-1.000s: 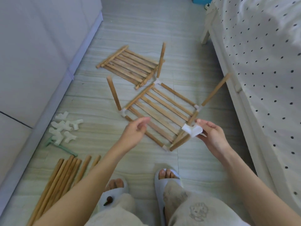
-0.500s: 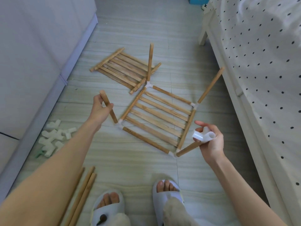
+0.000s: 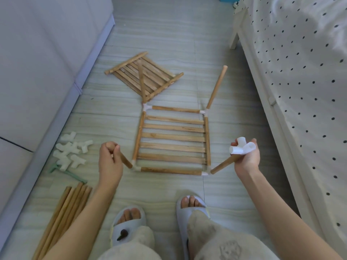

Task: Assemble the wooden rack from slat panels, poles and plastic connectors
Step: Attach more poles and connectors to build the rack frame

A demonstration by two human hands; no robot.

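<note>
Slippers [image 3: 189, 207] at bottom edge, toes showing, on pale floor [image 3: 169, 34]. Bundle of loose poles [image 3: 63, 214] at lower left, lying side by side on floor. Just beyond, green tool [image 3: 69, 172], and pile of white plastic connectors [image 3: 72, 151] near base of grey cabinet [image 3: 47, 53].

Left hand [image 3: 109, 159] curled in fist around top of near-left pole [image 3: 124, 162], which slants down into near-left corner connector [image 3: 135, 167] of slat panel [image 3: 172, 141]. Right hand [image 3: 247, 157] clamped on top of near-right pole [image 3: 223, 165], with white connector [image 3: 241, 148] pinched at same time between thumb and fingers, above pole end; whether connector sits on the pole, cannot tell. This pole slanting down to near-right corner connector [image 3: 205, 173].

Slat panel in middle, framed by poles and white corner pieces, between both hands. Whether resting flat on floor or lifted slightly, cannot tell. At far-right corner, another pole [image 3: 216, 87] standing up, leaning to right. At far-left corner, fourth pole [image 3: 140, 79] rising, seen in front of second slat panel [image 3: 142, 74], which lies flat on floor further away, without connectors.

On right side, bed with dotted sheet [image 3: 300, 72] along whole edge.
</note>
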